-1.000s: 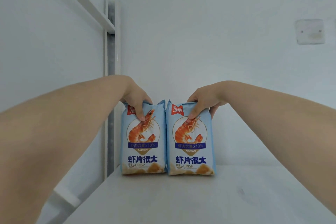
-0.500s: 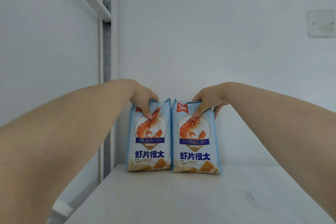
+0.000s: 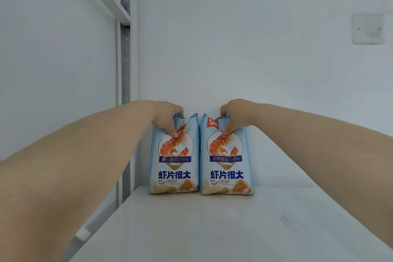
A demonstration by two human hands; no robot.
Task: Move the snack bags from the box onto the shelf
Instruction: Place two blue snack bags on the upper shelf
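Two snack bags stand upright on the white shelf [image 3: 212, 225], centre of the frame, bases at the back edge against the white wall [image 3: 234, 49]. The left snack bag [image 3: 174, 168] and the right snack bag [image 3: 226, 168] are side by side, edges touching or very nearly so — the seam between them is too narrow to tell which. Both are pale blue with an orange shrimp print and dark blue lettering.

The left hand [image 3: 169, 119] pinches the top of the left snack bag: thumb on the front face at the shrimp's head, fingers curled over the top seal behind. The right hand [image 3: 234, 117] grips the top of the right snack bag the same way — thumb on the front, fingers hooked over the crimped upper edge.

A white shelf upright [image 3: 125, 91] runs vertically left of centre. A blank wall plate [image 3: 368, 28] sits in the upper right of the frame.
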